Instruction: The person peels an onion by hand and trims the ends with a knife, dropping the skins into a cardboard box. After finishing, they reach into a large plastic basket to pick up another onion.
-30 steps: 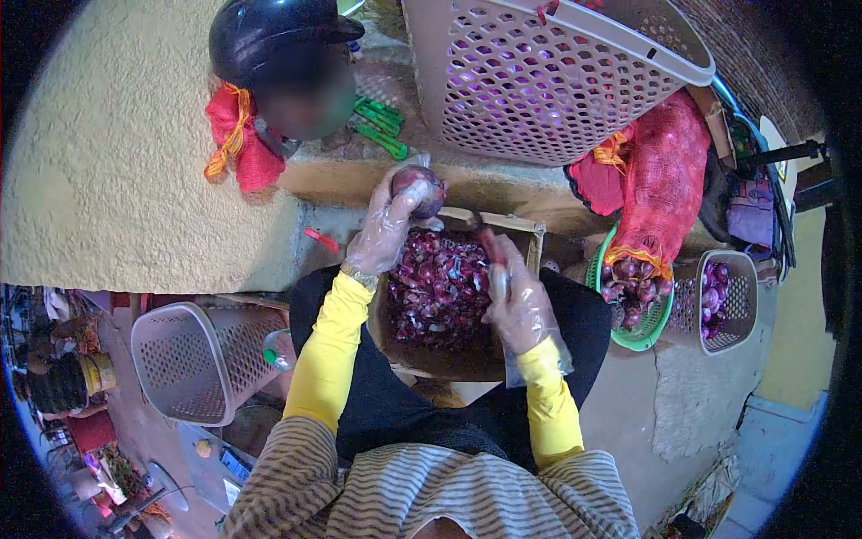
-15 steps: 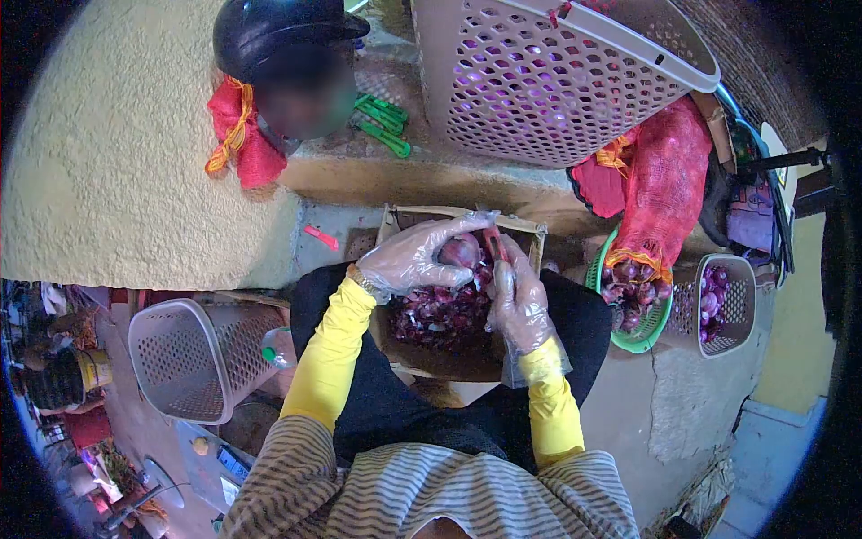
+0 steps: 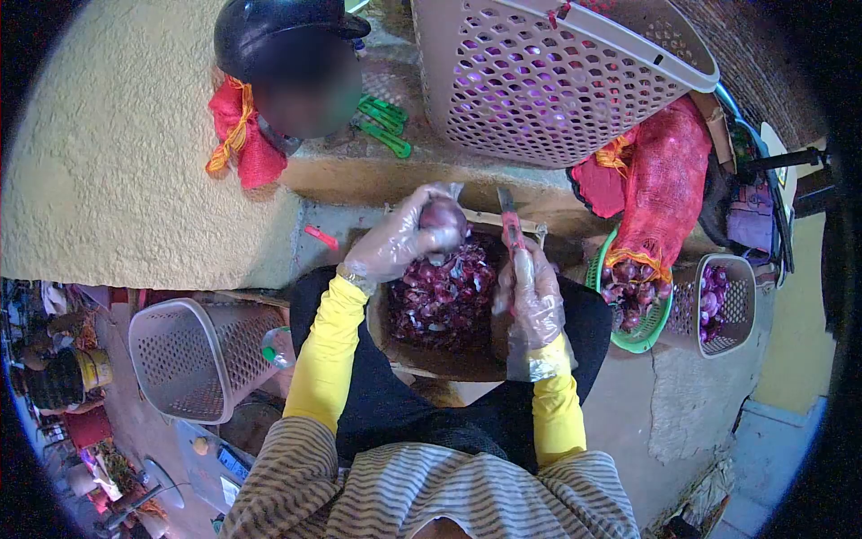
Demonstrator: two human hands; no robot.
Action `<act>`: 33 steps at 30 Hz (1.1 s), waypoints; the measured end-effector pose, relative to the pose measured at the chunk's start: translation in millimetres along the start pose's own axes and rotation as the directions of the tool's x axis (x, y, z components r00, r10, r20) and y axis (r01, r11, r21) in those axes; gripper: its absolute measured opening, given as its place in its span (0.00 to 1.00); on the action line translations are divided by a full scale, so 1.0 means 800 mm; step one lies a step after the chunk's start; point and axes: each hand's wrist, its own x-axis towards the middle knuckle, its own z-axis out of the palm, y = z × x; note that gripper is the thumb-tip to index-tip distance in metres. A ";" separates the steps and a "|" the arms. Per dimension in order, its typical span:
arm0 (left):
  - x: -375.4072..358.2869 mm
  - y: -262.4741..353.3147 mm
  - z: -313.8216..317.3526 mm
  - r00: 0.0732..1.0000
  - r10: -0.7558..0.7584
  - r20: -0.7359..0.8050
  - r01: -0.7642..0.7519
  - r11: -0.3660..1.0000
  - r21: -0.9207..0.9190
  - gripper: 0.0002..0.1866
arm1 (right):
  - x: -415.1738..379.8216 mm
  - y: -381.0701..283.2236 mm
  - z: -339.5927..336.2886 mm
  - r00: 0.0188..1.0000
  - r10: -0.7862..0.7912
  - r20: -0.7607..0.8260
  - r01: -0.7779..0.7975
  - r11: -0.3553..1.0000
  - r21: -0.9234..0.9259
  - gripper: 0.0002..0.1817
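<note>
My left hand (image 3: pixel 395 241), in a clear plastic glove, grips a red onion (image 3: pixel 443 220) above the left part of a cardboard box (image 3: pixel 431 364). Dark red onion skins (image 3: pixel 444 296) heap up inside that box, between my knees. My right hand (image 3: pixel 536 292), gloved the same way, is closed around a red-handled cutter knife (image 3: pixel 512 225) at the box's right side. Its blade points up and away from me. Knife and onion are apart.
Right of me stand a green basket (image 3: pixel 660 328) of onions under a red mesh sack (image 3: pixel 669 180), and a smaller crate (image 3: pixel 750 314). A large crate (image 3: pixel 557 85) sits ahead on a ledge near green cutters (image 3: pixel 386 126). Another crate (image 3: pixel 184 359) lies left.
My left hand has drawn left with the onion, and my right hand has shifted right with the knife. Hands and tools that were close together are now apart, exposing more onion skins.
</note>
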 end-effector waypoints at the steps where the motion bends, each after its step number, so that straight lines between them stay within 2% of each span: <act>1: 0.003 0.000 -0.001 1.000 0.001 -0.001 -0.001 1.000 0.001 0.33 | 0.001 0.000 0.000 0.999 0.015 0.040 -0.020 0.991 0.135 0.22; 3: 0.009 0.000 -0.001 0.994 -0.108 -0.016 0.090 0.898 -0.430 0.34 | 0.003 -0.001 0.003 1.000 0.019 0.025 -0.024 0.980 0.197 0.20; 4: 0.008 0.001 -0.001 0.991 -0.118 0.061 0.129 0.744 -0.656 0.36 | 0.003 -0.002 0.004 1.000 0.029 0.007 -0.030 0.966 0.257 0.19; 5: 0.010 0.005 0.002 0.991 -0.116 0.062 0.128 0.743 -0.657 0.36 | 0.002 -0.003 0.004 1.000 0.028 0.006 -0.028 0.966 0.256 0.19; 7: 0.015 0.017 0.009 0.996 -0.090 -0.024 0.026 0.524 -0.852 0.37 | 0.002 -0.006 0.005 0.998 0.064 0.002 -0.063 0.976 0.210 0.17; 9: 0.022 0.007 0.008 0.998 -0.056 -0.036 -0.004 0.491 -0.871 0.37 | -0.001 -0.015 0.005 0.993 0.115 0.034 -0.119 0.977 0.176 0.17; 10: 0.024 0.002 0.007 0.998 -0.046 -0.047 -0.025 0.408 -0.912 0.36 | -0.002 -0.018 0.005 0.984 0.166 0.065 -0.174 0.975 0.141 0.16; 11: 0.026 0.000 0.007 0.998 -0.037 -0.059 -0.044 0.322 -0.946 0.35 | -0.002 -0.015 0.005 0.984 0.165 0.065 -0.173 0.975 0.141 0.16; 14: 0.030 -0.004 0.007 0.998 -0.033 -0.052 -0.042 0.242 -0.969 0.33 | -0.005 -0.019 0.013 0.990 0.101 0.102 -0.114 0.984 0.138 0.21; 24: 0.032 0.007 0.021 0.989 -0.069 -0.130 -0.111 0.231 -0.966 0.34 | -0.003 -0.018 0.015 0.986 0.133 0.097 -0.149 0.974 0.171 0.20; 26: 0.035 0.001 0.023 0.983 -0.041 -0.181 -0.154 0.364 -0.918 0.35 | -0.002 -0.017 0.014 0.981 0.162 0.110 -0.183 0.961 0.209 0.17; 30: 0.032 -0.006 0.019 0.987 -0.042 -0.158 -0.126 0.425 -0.896 0.37 | -0.002 -0.021 0.013 0.978 0.169 0.124 -0.189 0.964 0.184 0.18; 33: 0.031 -0.008 0.019 0.984 -0.105 -0.146 -0.083 0.455 -0.887 0.39 | -0.002 -0.026 0.011 0.972 0.188 0.139 -0.210 0.963 0.168 0.18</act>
